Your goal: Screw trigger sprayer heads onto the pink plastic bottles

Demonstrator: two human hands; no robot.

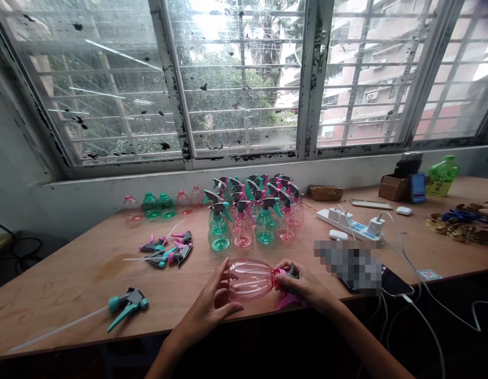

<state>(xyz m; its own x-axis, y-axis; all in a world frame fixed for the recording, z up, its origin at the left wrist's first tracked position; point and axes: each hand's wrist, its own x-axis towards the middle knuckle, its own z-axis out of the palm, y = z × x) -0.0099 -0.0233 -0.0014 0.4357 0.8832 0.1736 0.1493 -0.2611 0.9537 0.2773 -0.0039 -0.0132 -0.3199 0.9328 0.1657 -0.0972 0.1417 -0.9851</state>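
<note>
A pink see-through spray bottle [250, 279] lies on its side above the near edge of the wooden table [70, 273]. My left hand [212, 308] wraps round its base. My right hand [303, 287] grips the pink and grey trigger head [288, 278] at the bottle's neck. Just beyond stand several finished pink and green spray bottles [252, 216] in a cluster.
Several bare bottles [161, 205] line the wall at the back left. Loose trigger heads [169, 250] lie left of the cluster, and a teal one with a long tube [125, 304] lies near the front. A power strip [352, 225] with cables, a phone [396, 284], and boxes sit to the right.
</note>
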